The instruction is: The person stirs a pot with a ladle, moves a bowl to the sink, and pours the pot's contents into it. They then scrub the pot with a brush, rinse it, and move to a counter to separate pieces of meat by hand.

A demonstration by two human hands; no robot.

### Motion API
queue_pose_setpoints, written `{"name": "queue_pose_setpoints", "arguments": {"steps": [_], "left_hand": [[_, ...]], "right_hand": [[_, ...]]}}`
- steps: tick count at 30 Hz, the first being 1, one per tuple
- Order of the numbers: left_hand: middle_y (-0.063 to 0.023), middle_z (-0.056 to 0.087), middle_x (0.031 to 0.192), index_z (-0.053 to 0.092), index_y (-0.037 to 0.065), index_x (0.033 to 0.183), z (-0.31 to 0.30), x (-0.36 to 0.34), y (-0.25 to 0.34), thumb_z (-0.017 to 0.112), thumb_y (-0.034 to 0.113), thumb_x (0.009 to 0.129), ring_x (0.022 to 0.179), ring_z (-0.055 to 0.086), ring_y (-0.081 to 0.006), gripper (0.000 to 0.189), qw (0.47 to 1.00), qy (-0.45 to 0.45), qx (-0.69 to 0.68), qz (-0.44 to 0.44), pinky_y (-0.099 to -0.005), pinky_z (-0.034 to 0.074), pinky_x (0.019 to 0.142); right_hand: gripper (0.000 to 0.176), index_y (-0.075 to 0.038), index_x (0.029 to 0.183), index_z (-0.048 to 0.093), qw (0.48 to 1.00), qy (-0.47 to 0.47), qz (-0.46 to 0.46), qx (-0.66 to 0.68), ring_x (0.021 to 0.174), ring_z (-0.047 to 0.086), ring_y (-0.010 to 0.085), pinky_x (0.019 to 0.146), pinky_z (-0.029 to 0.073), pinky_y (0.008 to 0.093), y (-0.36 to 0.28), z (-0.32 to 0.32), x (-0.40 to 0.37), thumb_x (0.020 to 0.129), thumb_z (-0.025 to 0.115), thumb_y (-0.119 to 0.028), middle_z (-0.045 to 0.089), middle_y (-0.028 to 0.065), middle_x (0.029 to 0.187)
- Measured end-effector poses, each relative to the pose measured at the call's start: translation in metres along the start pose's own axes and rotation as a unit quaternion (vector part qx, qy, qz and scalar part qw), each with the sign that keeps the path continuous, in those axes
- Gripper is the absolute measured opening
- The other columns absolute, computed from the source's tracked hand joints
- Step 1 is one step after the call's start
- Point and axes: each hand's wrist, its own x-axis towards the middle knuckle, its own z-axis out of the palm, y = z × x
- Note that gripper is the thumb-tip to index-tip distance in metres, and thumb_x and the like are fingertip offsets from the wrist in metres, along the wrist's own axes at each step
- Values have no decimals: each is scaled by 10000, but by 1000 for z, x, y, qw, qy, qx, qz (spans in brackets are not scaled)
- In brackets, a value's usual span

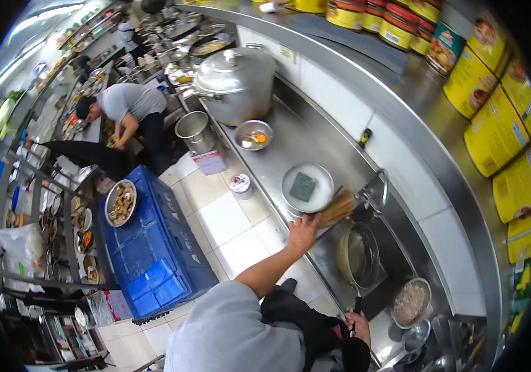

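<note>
My left hand reaches over the sink edge, its fingers closed round the near end of a bamboo wok brush. My right hand, lower in view, grips the black handle of a frying pan. The pan is in the sink, and its inside looks wet. Just beyond the brush stands a round bowl of whitish liquid. A dark green scouring pad lies in that bowl. Close by the pan is the metal tap.
A bowl of pale food scraps sits right of the pan. Farther along the counter are a small metal bowl and a large lidded pot. Blue crates stand on the left. Overhead runs a shelf of yellow tins. Another person bends over a worktop.
</note>
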Motion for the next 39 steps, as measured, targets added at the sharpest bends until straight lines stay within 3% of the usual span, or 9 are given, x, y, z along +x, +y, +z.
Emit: {"name": "queue_pose_setpoints", "arguments": {"steps": [8,10,14,15,17,20,28,31,39], "left_hand": [[-123,648,879,636,42,1122,-5,30,89,582,1,823,787,642,-299,307,901,67,-336,268,-430,530,680],[-117,665,957,627,34,1131,15,55,116,508,7,910,889,661,-254,252,617,-211,-753,-86,-369,554,777],[-158,661,1088,578,-33,1161,44,102,148,522,-11,882,985,657,-266,286,560,-246,-771,-180,-399,552,847],[-158,661,1088,578,-33,1161,48,107,149,522,-11,882,985,657,-266,286,557,-245,-773,-177,-399,552,847],[-211,603,1243,568,-44,1189,39,109,152,538,24,864,1127,594,-345,333,931,133,-291,175,-493,481,955],[-251,516,1355,584,-20,1230,40,104,163,531,151,858,1253,503,-375,412,974,-63,-147,162,-491,421,1016],[-239,502,1371,567,66,1315,81,92,174,582,192,812,1342,407,-417,519,902,-405,-90,118,-458,437,1024],[-259,408,1449,416,65,1442,95,45,180,624,179,789,1342,397,-444,694,946,-202,-146,207,-473,411,1055],[-228,267,1555,236,160,1543,147,-46,173,451,281,988,1412,309,-411,607,728,-395,-390,403,-443,280,1157]], "right_hand": [[194,-33,892,500,975,104,-51,-188,429,534,141,414,421,295,14,-7,-19,797,668,-50,537,35,567],[185,-73,852,493,980,90,-65,-163,432,525,131,428,425,285,11,-3,-23,804,669,-50,519,15,557],[184,-83,847,494,986,84,-64,-131,428,504,113,417,381,268,7,7,-28,809,672,-58,515,2,563],[180,-87,841,499,984,93,-42,-149,433,507,106,420,379,262,6,10,-30,815,676,-71,513,-4,567],[178,-89,834,503,985,83,-35,-145,436,510,103,424,381,255,3,14,-34,821,681,-86,512,-9,566],[176,-78,840,504,981,94,-41,-164,438,515,111,429,395,260,10,14,-34,827,679,-92,522,3,587],[188,-56,864,486,981,78,-40,-170,445,517,111,432,418,272,14,14,-31,830,670,-75,523,8,604],[196,-56,865,479,979,75,-37,-186,449,523,111,436,431,274,17,17,-25,825,670,-77,524,8,597],[188,-29,838,501,934,146,-43,-324,485,579,145,472,480,306,-8,-1,-34,777,652,-125,568,67,609]]}}
